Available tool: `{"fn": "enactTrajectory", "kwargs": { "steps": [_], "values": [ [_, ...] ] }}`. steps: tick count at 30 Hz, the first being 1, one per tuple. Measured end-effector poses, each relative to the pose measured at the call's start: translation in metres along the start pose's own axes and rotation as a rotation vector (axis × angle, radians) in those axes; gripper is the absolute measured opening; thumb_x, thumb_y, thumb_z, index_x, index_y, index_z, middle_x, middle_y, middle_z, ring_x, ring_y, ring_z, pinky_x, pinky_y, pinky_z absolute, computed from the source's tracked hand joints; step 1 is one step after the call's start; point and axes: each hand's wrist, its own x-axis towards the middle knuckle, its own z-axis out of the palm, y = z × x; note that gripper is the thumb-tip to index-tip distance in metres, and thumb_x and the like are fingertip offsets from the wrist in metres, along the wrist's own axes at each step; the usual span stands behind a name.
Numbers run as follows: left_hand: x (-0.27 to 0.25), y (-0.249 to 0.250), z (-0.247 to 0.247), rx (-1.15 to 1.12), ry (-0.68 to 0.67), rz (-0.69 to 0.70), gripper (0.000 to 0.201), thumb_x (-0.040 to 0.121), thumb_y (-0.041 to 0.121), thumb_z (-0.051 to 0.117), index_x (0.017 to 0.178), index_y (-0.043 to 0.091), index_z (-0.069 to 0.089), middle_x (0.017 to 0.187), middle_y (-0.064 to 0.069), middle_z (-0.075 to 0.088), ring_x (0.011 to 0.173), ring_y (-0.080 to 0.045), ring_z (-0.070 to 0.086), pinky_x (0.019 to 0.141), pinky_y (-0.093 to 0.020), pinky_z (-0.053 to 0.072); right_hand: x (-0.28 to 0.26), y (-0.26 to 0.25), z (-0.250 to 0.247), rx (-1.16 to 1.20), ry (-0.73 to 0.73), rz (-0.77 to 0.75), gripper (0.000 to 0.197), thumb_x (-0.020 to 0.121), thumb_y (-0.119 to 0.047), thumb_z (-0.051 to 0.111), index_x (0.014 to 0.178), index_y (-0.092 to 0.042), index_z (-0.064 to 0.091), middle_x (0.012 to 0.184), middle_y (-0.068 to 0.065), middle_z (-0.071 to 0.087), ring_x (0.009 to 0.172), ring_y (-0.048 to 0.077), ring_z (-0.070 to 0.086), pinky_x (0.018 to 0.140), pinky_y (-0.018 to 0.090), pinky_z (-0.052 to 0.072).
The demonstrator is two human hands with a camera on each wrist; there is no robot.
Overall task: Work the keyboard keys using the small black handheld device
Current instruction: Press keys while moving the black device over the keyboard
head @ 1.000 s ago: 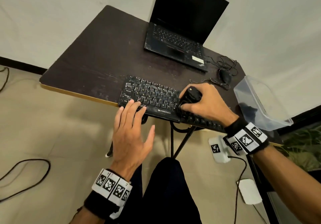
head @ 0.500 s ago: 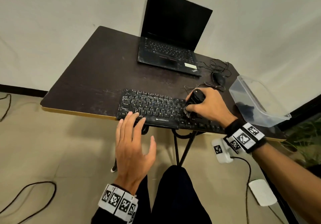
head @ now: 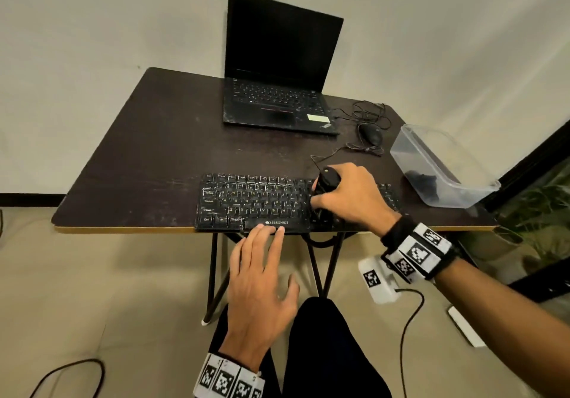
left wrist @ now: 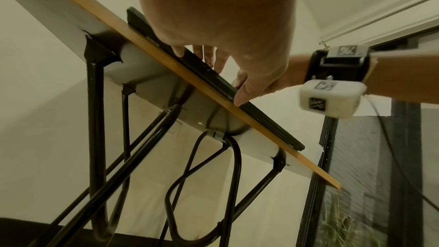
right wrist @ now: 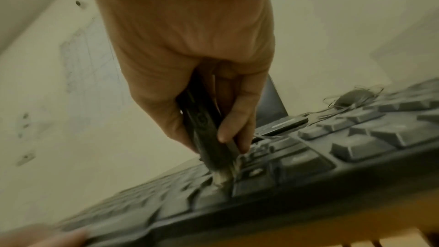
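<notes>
The small black device (head: pixel 327 181) stood up in the right hand (head: pixel 351 200), whose fingers were wrapped tight around it. Its pale tip (right wrist: pixel 223 176) was down among the keys near the right side of the keyboard (head: pixel 256 203). The left hand (head: pixel 262 277) was flat with straight fingers, and its fingertips (head: pixel 271 229) touched the front edge of the keyboard, at the near edge of the table (head: pixel 148 150). The work looked only partly done. Many keys to the left still seemed to need a turn.
</notes>
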Motion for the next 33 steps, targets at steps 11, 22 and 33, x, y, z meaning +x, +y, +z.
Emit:
{"fn": "enactTrajectory", "kwargs": {
  "steps": [11,22,33],
  "values": [
    [-0.004,0.004,0.0,0.052,-0.1,-0.076,0.094,0.077,0.033,0.076,0.161,0.014,0.04,0.166,-0.006,0.035,0.159,-0.026,0.028,0.115,-0.057,0.04,0.006,-0.018,0.0,0.0,0.038,0.101,0.03,0.07,-0.04,0.086,0.087,-0.018,0.074,0.08,-0.001,0.074,0.085,0.028,0.072,0.076,0.035,0.059],
    [-0.003,0.003,-0.001,0.025,-0.123,-0.082,0.093,0.075,0.032,0.075,0.16,0.015,0.042,0.165,-0.005,0.036,0.159,-0.024,0.027,0.116,-0.057,0.039,0.017,-0.026,0.007,0.068,0.123,0.063,0.025,0.071,-0.034,0.084,0.079,-0.014,0.071,0.075,-0.002,0.073,0.081,0.027,0.071,0.072,0.033,0.054],
    [-0.002,0.007,-0.004,-0.001,-0.119,-0.088,0.094,0.075,0.027,0.08,0.16,0.016,0.041,0.165,-0.004,0.036,0.16,-0.022,0.024,0.119,-0.056,0.037,0.005,-0.013,0.014,0.215,0.101,0.071,0.017,0.068,-0.026,0.086,0.077,-0.016,0.077,0.074,-0.003,0.077,0.08,0.021,0.074,0.077,0.039,0.062]
  ]
}}
